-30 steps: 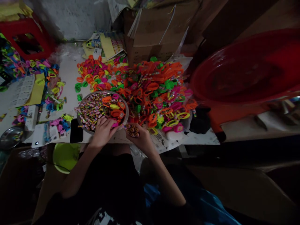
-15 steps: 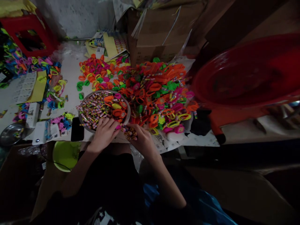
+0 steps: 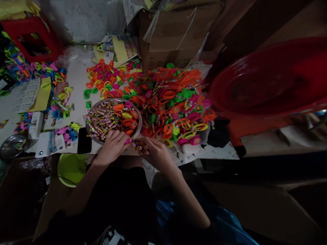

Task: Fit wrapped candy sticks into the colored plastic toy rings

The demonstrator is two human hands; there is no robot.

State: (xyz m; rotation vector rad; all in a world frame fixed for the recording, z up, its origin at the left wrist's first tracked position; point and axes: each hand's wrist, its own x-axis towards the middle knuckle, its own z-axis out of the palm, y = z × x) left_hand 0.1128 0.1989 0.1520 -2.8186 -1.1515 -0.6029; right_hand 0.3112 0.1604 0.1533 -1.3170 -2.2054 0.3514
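Note:
At the near rim of a round bowl (image 3: 140, 126), my left hand (image 3: 113, 146) pinches a small pink plastic piece (image 3: 128, 140), which looks like a toy watch. My right hand (image 3: 156, 152) meets it there, its fingers closed around a bunch of striped candy rolls (image 3: 141, 148). The fingertips of both hands almost touch. Inside the bowl lie many striped candy rolls (image 3: 102, 117), with several orange, yellow and pink toy watches (image 3: 129, 122) at its right side. How the pink piece and the candy join is too small to make out.
A large heap of bright toy watches (image 3: 173, 102) lies right of the bowl. A phone (image 3: 84, 140) rests at the table's front edge. Beyond are a cardboard box (image 3: 176, 34), a red stool (image 3: 46, 37) and a big red basin (image 3: 268, 78). A green bucket (image 3: 68, 170) stands below the edge.
My right hand has shifted slightly and turned, with the candy bunch tilting down. My left hand has moved only a little and stays at the bowl's rim.

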